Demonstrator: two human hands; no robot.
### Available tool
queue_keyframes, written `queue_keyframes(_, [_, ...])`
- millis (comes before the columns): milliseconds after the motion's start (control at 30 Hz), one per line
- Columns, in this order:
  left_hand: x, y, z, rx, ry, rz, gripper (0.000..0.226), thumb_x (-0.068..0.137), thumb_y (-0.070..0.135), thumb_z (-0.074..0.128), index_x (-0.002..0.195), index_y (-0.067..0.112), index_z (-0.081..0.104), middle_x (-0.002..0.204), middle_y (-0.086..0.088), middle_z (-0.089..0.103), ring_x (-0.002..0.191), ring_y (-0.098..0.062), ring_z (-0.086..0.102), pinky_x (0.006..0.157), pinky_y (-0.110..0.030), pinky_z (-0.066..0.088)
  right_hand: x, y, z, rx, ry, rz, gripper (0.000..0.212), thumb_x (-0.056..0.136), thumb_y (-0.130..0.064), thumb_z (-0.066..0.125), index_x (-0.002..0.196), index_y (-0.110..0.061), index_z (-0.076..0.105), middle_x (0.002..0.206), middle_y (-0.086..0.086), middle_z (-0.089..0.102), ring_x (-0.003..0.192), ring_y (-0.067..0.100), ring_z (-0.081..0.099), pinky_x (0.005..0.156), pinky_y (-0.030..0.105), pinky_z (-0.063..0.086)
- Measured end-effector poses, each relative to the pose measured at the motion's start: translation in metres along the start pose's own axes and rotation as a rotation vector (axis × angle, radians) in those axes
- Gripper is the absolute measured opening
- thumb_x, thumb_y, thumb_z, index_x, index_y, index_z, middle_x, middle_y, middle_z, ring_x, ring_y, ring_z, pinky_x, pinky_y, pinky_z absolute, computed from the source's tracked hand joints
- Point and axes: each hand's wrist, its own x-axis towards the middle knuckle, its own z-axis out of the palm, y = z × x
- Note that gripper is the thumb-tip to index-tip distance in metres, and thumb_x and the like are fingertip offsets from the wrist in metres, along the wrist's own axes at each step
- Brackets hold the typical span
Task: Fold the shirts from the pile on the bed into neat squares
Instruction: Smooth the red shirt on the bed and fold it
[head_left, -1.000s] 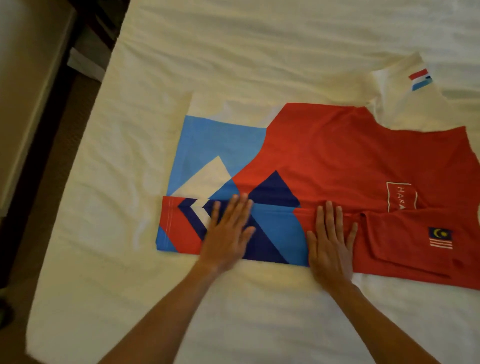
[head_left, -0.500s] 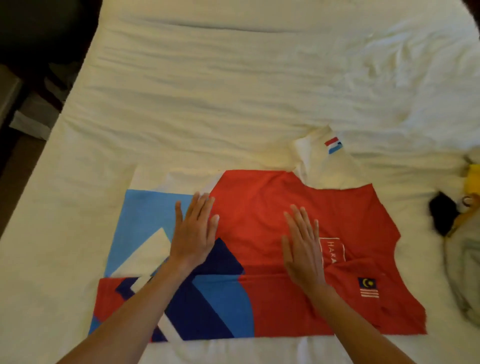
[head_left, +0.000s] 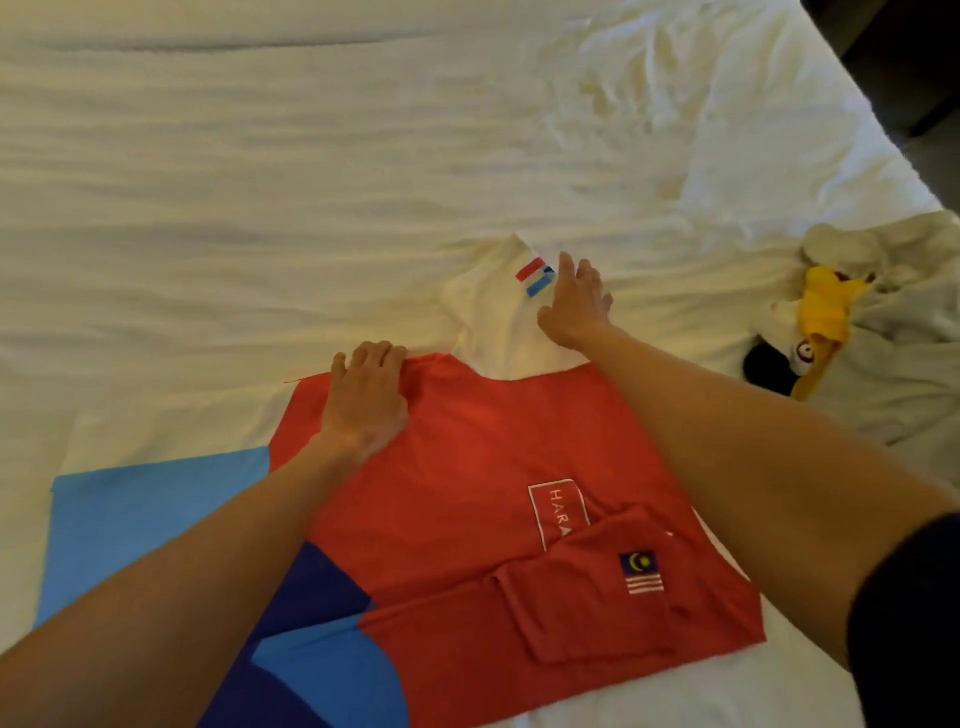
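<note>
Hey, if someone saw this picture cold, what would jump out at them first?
The red, blue and white shirt spread across the near side of the white bed. The left hand is at its far red edge and the right hand on the white sleeve. A rumpled clothes pile sits far right.

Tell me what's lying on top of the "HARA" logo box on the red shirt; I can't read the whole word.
A folded-in red sleeve, bearing a flag patch, overlaps the lower right corner of the logo box on the shirt. Only "HARA" shows; any further letters are covered.
</note>
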Motion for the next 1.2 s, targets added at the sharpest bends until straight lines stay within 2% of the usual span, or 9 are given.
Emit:
queue_keyframes(100, [0.002,-0.005,0.005,0.033,0.008,-0.012,0.051,0.082,0.017,0.059,0.133,0.011,0.055,0.13,-0.012,0.055,0.124,-0.033,0.047,0.11,-0.05,0.031,0.006,0.002,0.003,0.048,-0.07,0.101,0.091,0.09,-0.013,0.061,0.157,-0.017,-0.001,0.15,0.014,0.032,0.144,0.032,0.022,0.114,0.064,0.018])
queue_keyframes(167, [0.005,-0.007,0.005,0.034,0.009,0.004,0.041,0.082,0.018,0.06,0.122,0.01,0.062,0.118,-0.013,0.061,0.112,-0.034,0.053,0.101,-0.048,0.037,0.009,0.006,0.003,0.073,-0.039,0.117,0.073,0.089,-0.01,0.059,0.152,-0.014,0.022,0.14,0.013,0.043,0.137,0.032,0.034,0.112,0.063,0.024])
queue_keyframes(233, [0.007,-0.008,0.0,-0.023,0.049,0.025,0.026,0.082,0.015,0.061,0.106,0.007,0.068,0.103,-0.012,0.064,0.097,-0.035,0.058,0.085,-0.043,0.043,0.01,0.011,-0.001,0.198,0.034,0.093,0.018,0.086,-0.008,0.055,0.102,-0.015,0.059,0.103,0.011,0.059,0.108,0.03,0.053,0.095,0.049,0.042])
queue_keyframes(300, [0.0,-0.006,-0.007,-0.096,0.126,0.038,0.015,0.082,0.013,0.063,0.094,0.007,0.07,0.093,-0.009,0.062,0.081,-0.032,0.06,0.066,-0.037,0.044,0.003,0.013,-0.006,0.341,0.104,0.047,0.023,0.084,-0.008,0.054,0.064,-0.019,0.052,0.071,0.005,0.051,0.078,0.023,0.051,0.072,0.037,0.04])
queue_keyframes(467, [-0.045,0.0,-0.015,-0.184,0.412,0.11,0.017,0.08,0.017,0.06,0.09,0.012,0.071,0.087,-0.003,0.061,0.072,-0.026,0.062,0.053,-0.033,0.047,-0.056,0.03,-0.009,0.731,0.344,-0.092,0.017,0.085,0.002,0.066,0.095,-0.008,0.075,0.101,-0.002,0.061,0.095,0.013,0.058,0.084,0.027,0.047])
queue_keyframes(600, [-0.096,0.004,0.004,-0.114,0.529,0.246,0.01,0.082,0.013,0.065,0.088,0.014,0.073,0.084,-0.001,0.063,0.071,-0.022,0.062,0.054,-0.034,0.048,-0.128,0.082,0.02,0.656,0.493,-0.209,0.024,0.069,0.008,0.063,0.088,-0.001,0.076,0.104,0.002,0.06,0.096,0.015,0.056,0.083,0.014,0.045])
queue_keyframes(767, [-0.144,0.008,0.051,-0.044,0.286,0.338,0.022,0.084,0.025,0.056,0.098,0.02,0.072,0.094,0.002,0.063,0.082,-0.025,0.065,0.062,-0.039,0.05,-0.198,0.128,0.069,0.263,0.37,-0.165,0.02,0.064,-0.005,0.06,0.077,-0.013,0.072,0.094,0.001,0.06,0.088,0.03,0.053,0.071,0.047,0.046])
queue_keyframes(967, [-0.131,0.035,0.043,-0.064,0.182,0.219,0.045,0.083,0.039,0.055,0.12,0.016,0.067,0.111,-0.003,0.064,0.097,-0.025,0.062,0.071,-0.038,0.052,-0.207,0.108,0.056,0.404,0.224,0.038,0.05,0.065,-0.033,0.063,0.114,-0.023,0.061,0.095,-0.016,0.055,0.102,0.012,0.046,0.087,0.036,0.031])
queue_keyframes(1200, [-0.119,0.063,0.035,-0.233,-0.001,0.101,0.023,0.083,0.018,0.072,0.105,0.02,0.072,0.097,0.007,0.065,0.087,-0.019,0.065,0.068,-0.032,0.05,-0.207,0.12,0.046,0.532,0.274,0.071,0.007,0.09,-0.023,0.066,0.093,-0.021,0.072,0.08,-0.012,0.068,0.075,0.008,0.064,0.072,0.042,0.053])
